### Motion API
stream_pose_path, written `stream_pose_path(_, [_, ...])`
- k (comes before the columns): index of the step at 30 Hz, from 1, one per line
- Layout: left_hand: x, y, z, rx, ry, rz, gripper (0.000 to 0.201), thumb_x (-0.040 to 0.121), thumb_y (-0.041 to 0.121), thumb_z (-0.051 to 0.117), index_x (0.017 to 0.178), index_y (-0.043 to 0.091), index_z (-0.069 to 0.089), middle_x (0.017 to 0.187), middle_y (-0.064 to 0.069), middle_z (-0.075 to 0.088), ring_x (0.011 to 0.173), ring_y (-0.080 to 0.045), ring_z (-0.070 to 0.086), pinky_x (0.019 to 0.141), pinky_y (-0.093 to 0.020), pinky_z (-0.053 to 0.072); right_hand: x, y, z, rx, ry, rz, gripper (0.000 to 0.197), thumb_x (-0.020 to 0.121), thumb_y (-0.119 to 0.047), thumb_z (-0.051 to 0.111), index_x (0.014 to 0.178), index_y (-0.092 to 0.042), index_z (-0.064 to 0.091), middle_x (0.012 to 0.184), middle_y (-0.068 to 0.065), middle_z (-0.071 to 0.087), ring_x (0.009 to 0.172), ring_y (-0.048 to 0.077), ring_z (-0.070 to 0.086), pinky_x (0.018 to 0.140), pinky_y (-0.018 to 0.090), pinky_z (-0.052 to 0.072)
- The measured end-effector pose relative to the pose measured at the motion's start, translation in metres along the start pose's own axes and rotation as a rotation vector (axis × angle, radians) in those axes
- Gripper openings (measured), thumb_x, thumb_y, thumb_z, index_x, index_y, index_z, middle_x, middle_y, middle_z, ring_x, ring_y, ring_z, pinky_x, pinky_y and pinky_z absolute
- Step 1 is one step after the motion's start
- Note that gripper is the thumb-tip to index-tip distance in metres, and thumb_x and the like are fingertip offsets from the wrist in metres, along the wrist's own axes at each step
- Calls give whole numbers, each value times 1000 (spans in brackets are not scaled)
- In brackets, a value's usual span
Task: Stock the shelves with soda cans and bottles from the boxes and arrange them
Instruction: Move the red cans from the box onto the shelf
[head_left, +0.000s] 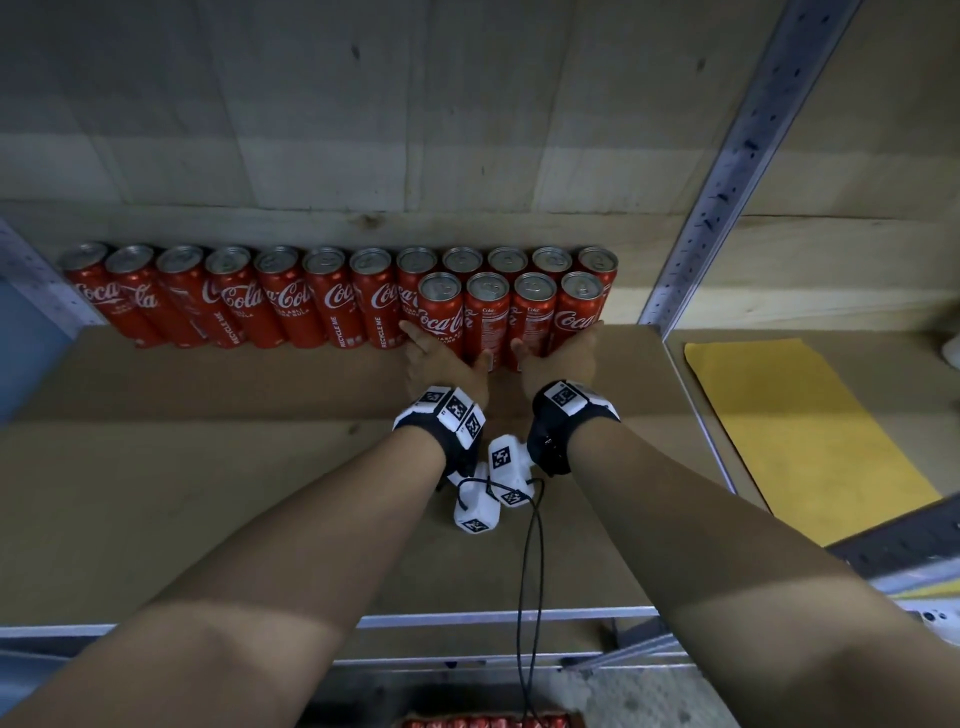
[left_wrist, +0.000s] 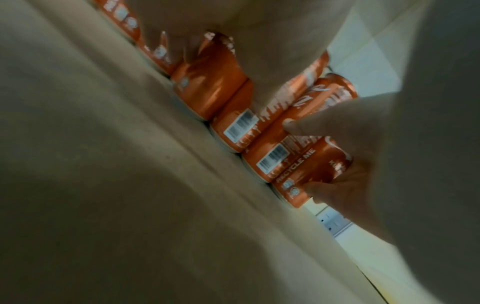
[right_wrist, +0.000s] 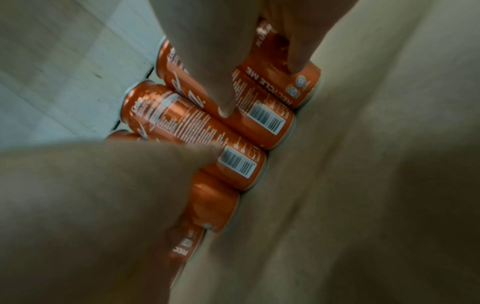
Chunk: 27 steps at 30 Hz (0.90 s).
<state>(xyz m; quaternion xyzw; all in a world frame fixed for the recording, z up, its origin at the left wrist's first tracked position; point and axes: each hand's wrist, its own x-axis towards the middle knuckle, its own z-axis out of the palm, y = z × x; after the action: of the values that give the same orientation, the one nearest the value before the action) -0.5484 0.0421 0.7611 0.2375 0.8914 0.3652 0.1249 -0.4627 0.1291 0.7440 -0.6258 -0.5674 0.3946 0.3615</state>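
Both forearms reached across the shelf (head_left: 208, 493), where the left hand (head_left: 441, 358) and right hand (head_left: 563, 351), fingers extended and ungrasping, flanked four upright front-row cans (head_left: 511, 317) standing just ahead, touching the back row (head_left: 291, 296).

Plywood back wall (head_left: 322, 104) in dim light, brown board shelf (head_left: 208, 493) with a metal front edge (head_left: 493, 619), perforated grey metal upright (head_left: 737, 156) on the right, yellow sheet (head_left: 789, 431) on the neighbouring shelf

Box of cans (head_left: 488, 721) cut off at btm edge; wrist views blurry.
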Motion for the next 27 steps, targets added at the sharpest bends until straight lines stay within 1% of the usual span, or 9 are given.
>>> stream_pose_path(5, [6, -2, -3, -133, -48, 20, 120, 85, 54, 72, 159, 7, -10, 163, -19, 21, 148, -36, 29, 121, -51, 24, -2, -3, -8, 23, -46, 33, 114, 64, -43, 92, 152, -17, 26, 144, 7, 55, 129, 31, 58, 107, 56, 48])
stream_pose_path(7, [7, 1, -12, -149, -90, 30, 117, 87, 55, 70, 159, 6, -8, 165, -17, 18, 149, -33, 27, 121, -45, 22, -6, -7, -19, 13, -82, 18, 109, 67, -41, 91, 152, -16, 28, 143, 7, 57, 129, 30, 58, 107, 53, 48])
stream_pose_path(9, [8, -2, -26, -130, -131, 65, 114, 88, 57, 67, 159, 5, -5, 166, -15, 17, 150, -31, 24, 120, -40, 22, -11, -12, -36, -24, -161, -2, 100, 71, -39, 89, 151, -16, 33, 140, 6, 60, 127, 29, 59, 107, 49, 48])
stream_pose_path(12, [5, -18, -52, -76, -181, 161, 103, 90, 60, 61, 160, 10, 6, 164, -12, 24, 149, -32, 28, 122, -44, 22, -28, -22, -73, -133, -291, -88, 87, 76, -44, 85, 147, -18, 42, 141, 5, 60, 127, 31, 59, 106, 45, 47])
stream_pose_path(15, [-13, -40, -92, 169, -320, 265, 83, 94, 63, 52, 157, 16, 25, 157, -10, 39, 140, -33, 43, 114, -43, 35, -53, -23, -112, -367, -452, -227, 78, 92, -43, 71, 155, -18, 31, 151, 8, 48, 134, 34, 51, 110, 45, 43])
stream_pose_path(18, [-34, -70, -135, 609, -310, 372, 75, 93, 73, 38, 136, 13, 51, 149, -14, 47, 121, -35, 55, 97, -39, 47, -74, -5, -135, -818, -458, -415, 87, 92, -49, 65, 160, -18, 21, 158, 11, 38, 135, 37, 48, 109, 42, 45])
stream_pose_path(21, [-48, -109, -158, 741, -283, 436, 83, 91, 75, 35, 154, 20, 29, 161, -16, 27, 139, -40, 38, 112, -52, 37, -99, 18, -148, -1024, -493, -481, 92, 90, -56, 61, 162, -22, 17, 167, 10, 23, 150, 35, 27, 119, 48, 33])
stream_pose_path(24, [-66, -141, -174, 828, -382, 443, 87, 91, 77, 31, 159, 27, 9, 167, -10, 9, 151, -36, 19, 120, -54, 24, -132, 37, -161, -1177, -530, -512, 89, 92, -65, 50, 161, -24, 12, 170, 6, 13, 155, 32, 14, 124, 52, 20])
stream_pose_path(27, [-88, -165, -181, 836, -403, 491, 86, 90, 77, 31, 158, 29, 9, 167, -7, 11, 151, -33, 18, 120, -53, 22, -164, 56, -171, -1247, -532, -550, 85, 94, -67, 45, 161, -26, 14, 170, 5, 10, 155, 32, 11, 124, 52, 16])
